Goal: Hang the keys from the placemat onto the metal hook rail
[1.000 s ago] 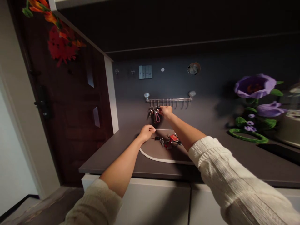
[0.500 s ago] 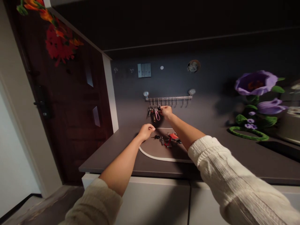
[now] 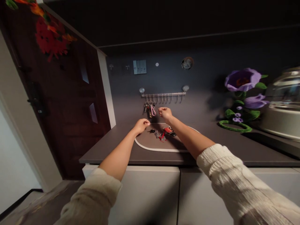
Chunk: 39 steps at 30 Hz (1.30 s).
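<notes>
Several keys on rings point(image 3: 150, 107), one with a pink strap point(image 3: 153, 110), hang at the left end of a clear hook rail point(image 3: 164, 94). Just right of them is my right hand point(image 3: 165, 113), apart from the keys, its fingers loosely curled with a small gap and nothing visible between them. My left hand point(image 3: 141, 125) hovers over the left edge of a white-rimmed mat or tray point(image 3: 152, 149), thumb and fingers drawn together, nothing visible in them. On that surface lie loose keys point(image 3: 156, 133) and a red key holder point(image 3: 167, 130), partly beside my right forearm.
Purple artificial flowers point(image 3: 243, 80) with a green ring base and a clear-domed appliance point(image 3: 283, 115) stand at right. A switch panel point(image 3: 140, 67) is on the back wall. A dark cabinet point(image 3: 164, 18) overhangs the counter point(image 3: 112, 147); a dark red door point(image 3: 75, 134) is at left.
My right hand has let go of a key ring at the rail and drawn away to its right. That ring now hangs with the others. The view has shifted slightly right.
</notes>
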Motion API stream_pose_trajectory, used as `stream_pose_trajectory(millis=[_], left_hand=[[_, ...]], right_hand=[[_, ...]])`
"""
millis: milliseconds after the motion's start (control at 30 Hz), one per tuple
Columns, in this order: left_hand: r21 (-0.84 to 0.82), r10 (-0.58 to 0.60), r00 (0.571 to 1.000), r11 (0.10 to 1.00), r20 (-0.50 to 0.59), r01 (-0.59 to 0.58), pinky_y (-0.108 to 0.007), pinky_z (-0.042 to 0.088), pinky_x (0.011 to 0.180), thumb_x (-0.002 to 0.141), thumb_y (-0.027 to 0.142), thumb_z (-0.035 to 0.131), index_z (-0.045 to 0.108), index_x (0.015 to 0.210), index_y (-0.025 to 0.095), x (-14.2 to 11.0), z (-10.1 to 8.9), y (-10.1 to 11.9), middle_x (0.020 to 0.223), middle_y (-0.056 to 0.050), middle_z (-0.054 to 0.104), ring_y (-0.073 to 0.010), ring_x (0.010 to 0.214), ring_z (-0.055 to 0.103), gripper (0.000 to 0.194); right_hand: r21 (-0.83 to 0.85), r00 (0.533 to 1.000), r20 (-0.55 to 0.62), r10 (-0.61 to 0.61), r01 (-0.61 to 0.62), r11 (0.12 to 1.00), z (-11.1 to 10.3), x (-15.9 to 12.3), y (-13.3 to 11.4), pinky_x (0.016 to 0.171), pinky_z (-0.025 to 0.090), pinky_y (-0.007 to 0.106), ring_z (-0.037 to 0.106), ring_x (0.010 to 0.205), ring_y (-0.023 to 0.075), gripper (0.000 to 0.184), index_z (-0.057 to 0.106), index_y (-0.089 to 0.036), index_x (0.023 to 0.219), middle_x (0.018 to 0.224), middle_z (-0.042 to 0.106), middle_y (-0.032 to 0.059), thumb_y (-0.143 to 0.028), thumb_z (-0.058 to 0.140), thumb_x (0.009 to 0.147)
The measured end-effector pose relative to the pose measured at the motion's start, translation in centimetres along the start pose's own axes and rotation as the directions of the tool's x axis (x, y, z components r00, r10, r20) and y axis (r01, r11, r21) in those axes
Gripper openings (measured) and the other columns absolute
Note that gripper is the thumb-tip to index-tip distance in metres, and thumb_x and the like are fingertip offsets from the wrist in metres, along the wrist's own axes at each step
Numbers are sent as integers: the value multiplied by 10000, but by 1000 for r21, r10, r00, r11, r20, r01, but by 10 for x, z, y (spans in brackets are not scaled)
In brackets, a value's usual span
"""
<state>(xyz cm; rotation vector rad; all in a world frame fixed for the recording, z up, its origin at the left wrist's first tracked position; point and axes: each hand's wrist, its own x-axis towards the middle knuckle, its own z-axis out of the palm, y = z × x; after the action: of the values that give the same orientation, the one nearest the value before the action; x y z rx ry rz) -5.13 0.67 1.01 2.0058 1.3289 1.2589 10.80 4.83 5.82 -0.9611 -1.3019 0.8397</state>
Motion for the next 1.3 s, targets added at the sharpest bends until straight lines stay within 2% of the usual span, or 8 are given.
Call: stream_pose_trajectory(millis=[200,400,533,633,767,867,967,1300], left_hand=[[17,10,999,1000,42,-11,-219,390,628,685,156,578,631,739,124,-1,-2,-1,638,8,581,-87,589,474,82],[100,29,994,994,108,-40,-229,404,666,696,144,567,649,807,124,-1,-1,-5,687,-5,610,-96,621,501,139],[198,102,987,972,127,-126,-243,408,757,731,130,524,657,877,144,-2,1,-6,854,-40,655,-127,760,555,198],[291,131,979,941,156,-173,-256,390,826,736,129,524,665,903,191,-3,4,-7,926,-34,665,-146,854,563,227],[388,164,968,893,189,-228,-250,373,835,773,180,501,662,945,230,-3,7,-7,975,-24,667,-149,899,559,240],[445,181,957,855,227,-267,-234,380,768,805,262,469,679,885,205,-3,10,-6,903,-32,679,-147,824,568,232],[484,174,965,839,195,-250,-236,379,722,804,303,471,692,833,174,-2,13,-5,838,-46,683,-150,762,566,257],[358,108,992,926,63,-124,-226,397,674,742,238,547,692,793,125,-1,12,4,787,-51,679,-127,698,564,191]], right_hand=[[-17,995,94,23,-22,1000,-12,-37,7,527,349,173,449,522,55,59,548,-136,662,592,559,-10,-116,501,691],[-234,982,185,-45,88,968,-25,-53,25,599,384,193,513,598,79,46,569,-139,727,663,606,8,-142,524,717],[-524,945,297,-138,282,804,-32,-56,31,668,390,218,532,636,100,74,597,-155,742,704,636,23,-123,531,734],[-634,913,377,-158,379,674,-32,-57,30,701,387,230,554,695,126,97,621,-160,773,784,658,53,-118,539,744],[-676,893,427,-146,422,605,-28,-56,32,722,386,230,576,751,146,134,637,-165,809,835,668,67,-100,539,747],[-695,884,443,-149,443,566,-25,-54,35,721,383,225,580,771,151,150,643,-170,816,851,672,68,-97,528,752],[-702,877,458,-148,458,546,-23,-51,37,712,380,228,582,777,160,157,646,-164,824,868,672,81,-99,520,757],[-713,872,473,-128,464,526,-20,-47,37,705,378,223,580,786,160,165,645,-153,853,884,673,84,-110,511,767]])
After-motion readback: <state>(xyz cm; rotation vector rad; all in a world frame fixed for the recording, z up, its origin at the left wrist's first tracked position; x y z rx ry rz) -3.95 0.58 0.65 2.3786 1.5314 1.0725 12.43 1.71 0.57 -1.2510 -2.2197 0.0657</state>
